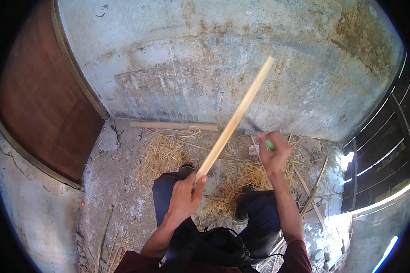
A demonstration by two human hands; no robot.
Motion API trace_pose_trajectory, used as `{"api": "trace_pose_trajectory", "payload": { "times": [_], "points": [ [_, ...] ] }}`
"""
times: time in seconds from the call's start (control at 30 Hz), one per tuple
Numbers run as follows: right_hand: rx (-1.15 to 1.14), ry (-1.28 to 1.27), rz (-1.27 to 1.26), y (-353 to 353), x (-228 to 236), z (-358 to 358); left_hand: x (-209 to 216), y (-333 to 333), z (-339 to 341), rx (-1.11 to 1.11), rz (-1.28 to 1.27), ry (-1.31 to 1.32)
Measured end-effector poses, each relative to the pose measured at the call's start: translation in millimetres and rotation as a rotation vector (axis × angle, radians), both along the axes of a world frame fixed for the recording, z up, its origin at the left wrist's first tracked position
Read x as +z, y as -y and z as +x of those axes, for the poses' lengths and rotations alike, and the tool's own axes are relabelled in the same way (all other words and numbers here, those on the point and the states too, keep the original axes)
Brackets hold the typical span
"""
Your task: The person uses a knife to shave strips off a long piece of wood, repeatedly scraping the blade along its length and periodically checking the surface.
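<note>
My left hand is closed round the lower end of a long, pale bamboo strip, which slants up and away to the right. In my right hand is a knife with a green handle and a dark blade. The blade's tip points up and left, close beside the middle of the strip; whether it touches the strip I cannot tell. Part of the handle is hidden by my fingers. Below my hands, straw-like shavings lie heaped on the floor between and around my feet.
A bamboo pole lies along the foot of the stained wall. At left stands a brown door; at right, a dark slatted panel. A green-brown stick and thin wooden strips lie on the floor.
</note>
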State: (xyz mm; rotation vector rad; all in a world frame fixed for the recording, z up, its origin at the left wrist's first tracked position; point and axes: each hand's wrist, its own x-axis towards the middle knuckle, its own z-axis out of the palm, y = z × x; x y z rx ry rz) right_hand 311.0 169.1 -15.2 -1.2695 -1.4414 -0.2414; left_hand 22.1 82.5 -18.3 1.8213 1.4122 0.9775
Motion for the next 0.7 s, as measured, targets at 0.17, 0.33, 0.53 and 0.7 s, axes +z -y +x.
{"api": "trace_pose_trajectory", "payload": {
  "times": [0.17,0.33,0.53,0.7],
  "points": [
    [-0.018,-0.136,0.043,-20.6,-23.6,34.3,10.7,14.5,-8.2,0.011,-0.042,-0.091],
    [0.047,-0.374,-0.035,-8.3,-23.7,36.3,10.9,5.0,-5.1,0.007,-0.045,-0.067],
    [0.438,-0.103,-0.068,23.8,-23.7,-25.0,3.9,-2.4,1.5,0.015,0.007,-0.045],
    [0.533,0.062,-0.038,28.5,-22.5,-41.4,14.8,-3.2,13.9,-0.021,-0.028,-0.087]
  ]
}}
